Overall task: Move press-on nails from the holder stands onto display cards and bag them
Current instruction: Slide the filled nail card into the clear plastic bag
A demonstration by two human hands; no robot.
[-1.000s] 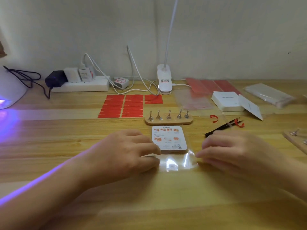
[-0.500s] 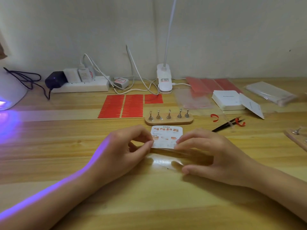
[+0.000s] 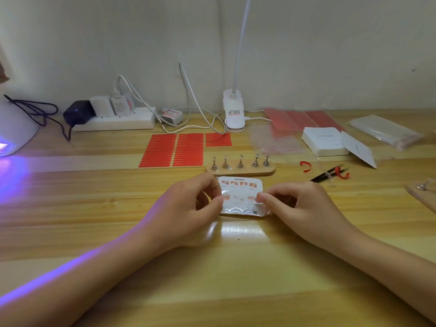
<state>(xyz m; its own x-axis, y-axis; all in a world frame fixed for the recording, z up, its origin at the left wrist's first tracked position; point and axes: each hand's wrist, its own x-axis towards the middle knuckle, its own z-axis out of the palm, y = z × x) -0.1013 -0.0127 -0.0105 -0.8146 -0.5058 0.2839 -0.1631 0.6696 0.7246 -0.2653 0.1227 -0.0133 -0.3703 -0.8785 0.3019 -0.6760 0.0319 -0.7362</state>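
Note:
A white display card inside a clear plastic bag [image 3: 240, 197] lies on the wooden table in front of me, printed side up. My left hand [image 3: 188, 208] pinches the bag's left edge between thumb and fingers. My right hand [image 3: 299, 208] pinches its right edge the same way. The bag's lower part is folded against the card and shines. Just beyond it stands a wooden nail holder stand [image 3: 240, 169] with several small metal pegs.
Red adhesive strip sheets [image 3: 174, 149] lie behind the stand. Black tweezers [image 3: 328, 173] and two red rings [image 3: 305, 166] are at the right, with a stack of white cards [image 3: 323, 140] and clear bags [image 3: 387, 131]. A power strip [image 3: 115, 121], lamp base [image 3: 233, 114] and UV lamp [image 3: 14, 128] line the back.
Both hands moved inward from the bag's loose open end to its sides. The bag's long flap, flat on the table a second ago, is now folded up against the card.

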